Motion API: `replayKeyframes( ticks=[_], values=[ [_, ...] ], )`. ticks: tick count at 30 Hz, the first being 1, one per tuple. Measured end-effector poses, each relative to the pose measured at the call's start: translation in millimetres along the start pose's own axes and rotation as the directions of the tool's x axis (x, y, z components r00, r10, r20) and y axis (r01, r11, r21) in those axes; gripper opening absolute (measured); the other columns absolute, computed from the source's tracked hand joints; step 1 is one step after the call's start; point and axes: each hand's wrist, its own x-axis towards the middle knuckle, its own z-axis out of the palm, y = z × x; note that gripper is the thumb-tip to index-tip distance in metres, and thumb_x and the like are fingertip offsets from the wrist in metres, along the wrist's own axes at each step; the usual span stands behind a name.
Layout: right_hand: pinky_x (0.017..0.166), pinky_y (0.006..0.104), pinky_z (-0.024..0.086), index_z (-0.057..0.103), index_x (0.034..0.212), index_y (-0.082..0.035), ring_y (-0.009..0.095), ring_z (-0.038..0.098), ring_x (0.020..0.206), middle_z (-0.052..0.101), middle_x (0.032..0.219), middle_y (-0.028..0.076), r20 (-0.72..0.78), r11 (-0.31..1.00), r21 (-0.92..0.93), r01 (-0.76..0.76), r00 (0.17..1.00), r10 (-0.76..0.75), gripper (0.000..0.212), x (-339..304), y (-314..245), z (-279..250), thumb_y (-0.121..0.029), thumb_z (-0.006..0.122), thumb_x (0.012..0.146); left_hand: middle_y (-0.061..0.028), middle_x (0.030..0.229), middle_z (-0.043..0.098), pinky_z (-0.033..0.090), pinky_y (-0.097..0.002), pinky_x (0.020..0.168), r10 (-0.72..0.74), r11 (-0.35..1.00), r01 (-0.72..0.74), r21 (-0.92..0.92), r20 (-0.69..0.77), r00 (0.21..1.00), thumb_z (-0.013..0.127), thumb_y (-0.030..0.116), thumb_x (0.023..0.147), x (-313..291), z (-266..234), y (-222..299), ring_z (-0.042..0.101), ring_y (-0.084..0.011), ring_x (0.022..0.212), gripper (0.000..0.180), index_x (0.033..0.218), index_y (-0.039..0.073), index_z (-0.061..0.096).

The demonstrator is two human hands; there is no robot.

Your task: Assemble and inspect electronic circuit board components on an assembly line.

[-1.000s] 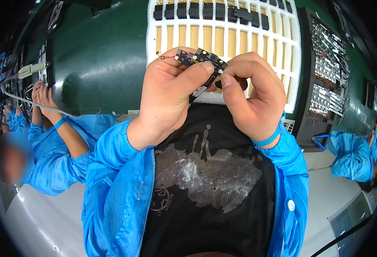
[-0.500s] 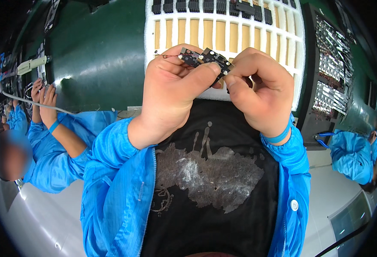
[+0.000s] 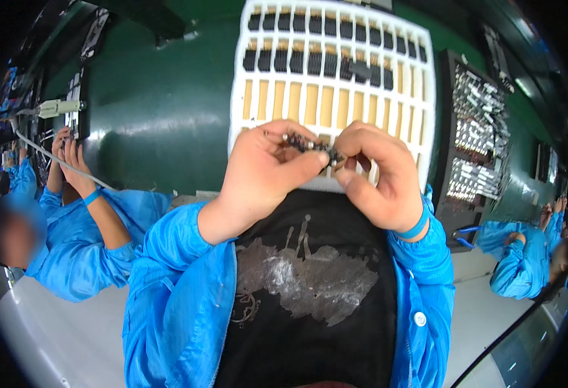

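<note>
Above the near edge of a white foam tray (image 3: 237,97), my left hand (image 3: 258,169) is closed on small black circuit boards (image 3: 313,147), its thumb pressed on top. They overlap and are seen almost edge-on, so their number cannot be told. A thin wire loops out at their left end. My right hand (image 3: 387,173) pinches the right end of the boards between thumb and forefinger, its other fingers curled. The fingers hide part of the boards.
The tray's far rows hold several black finned parts (image 3: 297,61), with one dark piece (image 3: 359,70) lying across them. A dark tray of metallic parts (image 3: 474,139) stands right, with blue-handled pliers (image 3: 466,237) below. A co-worker (image 3: 80,242) sits left on the green bench (image 3: 161,110).
The view has shifted, bringing more of the foam tray's far rows into sight. The boards have tilted from face-up to nearly edge-on; both hands still hold them.
</note>
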Motion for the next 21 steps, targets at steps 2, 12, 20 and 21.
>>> replayKeyframes(
  ticks=[2,12,20,21],
  values=[
    [0.058,0.0321,0.042,0.055,0.077,-0.002,0.021,0.053,0.063,0.054,0.071,0.009,0.102,0.994,-0.101,-0.043,0.993,0.053,0.012,4.1,-9.8,-6.2,-0.003,0.067,0.08,-0.0034,0.085,0.068,0.046,-0.017,0.058,-0.032,0.989,0.021,0.149,0.071,0.997,0.07,-0.002,0.086,-0.2,-5.7,-0.2,0.06,-0.0011,0.069,0.015,0.099,-0.003,0.065],
    [0.058,0.0285,0.042,0.06,0.083,-0.001,0.011,0.051,0.064,0.057,0.069,0.005,0.31,0.992,-0.113,-0.064,0.946,0.096,0.019,46.4,-20.3,-35.4,-0.015,0.065,0.095,-0.0047,0.091,0.067,0.048,-0.0248,0.077,0.039,0.989,-0.055,0.134,0.118,0.992,0.061,-0.001,0.091,-1.9,-30.0,20.8,0.06,-0.0085,0.083,0.014,0.104,-0.002,0.065],
    [0.065,0.0234,0.046,0.062,0.096,-0.008,0.01,0.061,0.074,0.068,0.082,0.003,0.126,0.912,0.377,-0.162,0.984,0.122,0.026,157.8,7.1,-82.3,-0.032,0.053,0.101,-0.006,0.087,0.065,0.046,-0.0253,0.07,0.002,1.0,-0.002,0.001,-0.02,1.0,0.048,0.01,0.099,-3.3,-59.2,16.8,0.056,-0.0111,0.076,0.02,0.101,-0.003,0.063],
    [0.068,0.0252,0.047,0.062,0.095,-0.008,0.011,0.061,0.078,0.068,0.085,0.003,0.072,0.892,0.422,-0.161,0.987,0.144,0.027,175.9,13.2,-87.9,-0.033,0.053,0.102,-0.0058,0.088,0.065,0.046,-0.0247,0.07,0.018,0.998,-0.023,-0.061,-0.082,0.996,0.049,0.012,0.1,-6.1,-63.7,16.7,0.056,-0.0102,0.077,0.021,0.103,-0.004,0.063]
  ],
)
